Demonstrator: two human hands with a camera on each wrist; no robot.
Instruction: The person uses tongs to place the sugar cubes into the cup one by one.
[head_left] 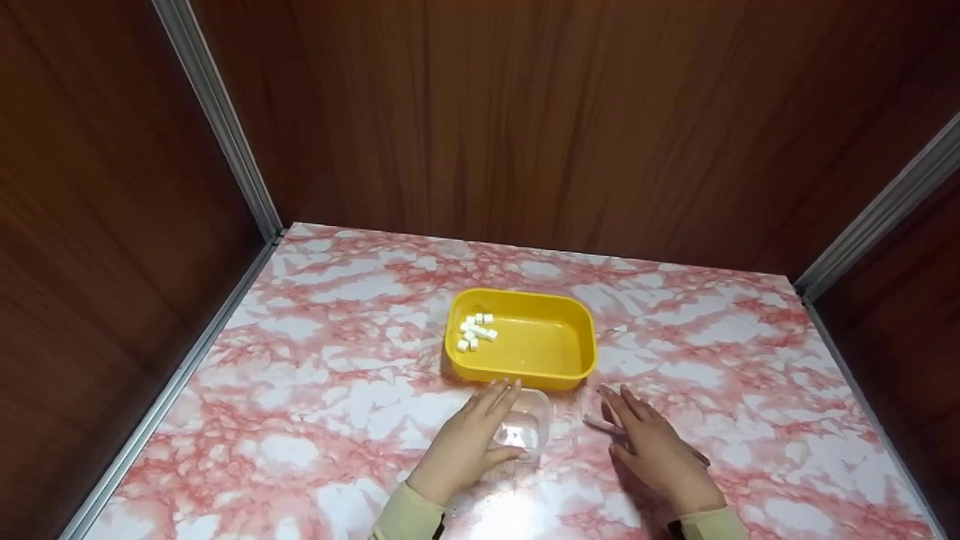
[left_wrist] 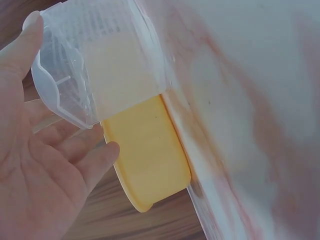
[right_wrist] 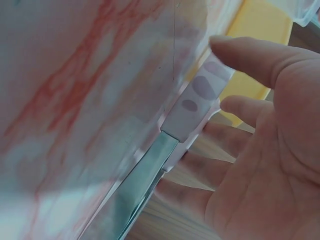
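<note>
In the head view my left hand (head_left: 466, 444) lies along the left side of a small clear plastic container (head_left: 534, 420), fingers extended. The left wrist view shows the thumb (left_wrist: 25, 42) at one part of the container's rim (left_wrist: 47, 95) and the fingertips near another; firm contact is unclear. My right hand (head_left: 656, 454) is spread over metal tongs with pink, spotted ends (right_wrist: 192, 97). Its thumb and fingers stand apart around the tongs without closing on them. A yellow tray (head_left: 536, 371) stands just beyond both hands, with several white cubes (head_left: 476, 330) at its left end.
Underneath everything is a red-and-white marbled tabletop (head_left: 322, 405). Dark wood panels (head_left: 487, 127) enclose the back and sides, with metal strips (head_left: 225, 112) at the corners.
</note>
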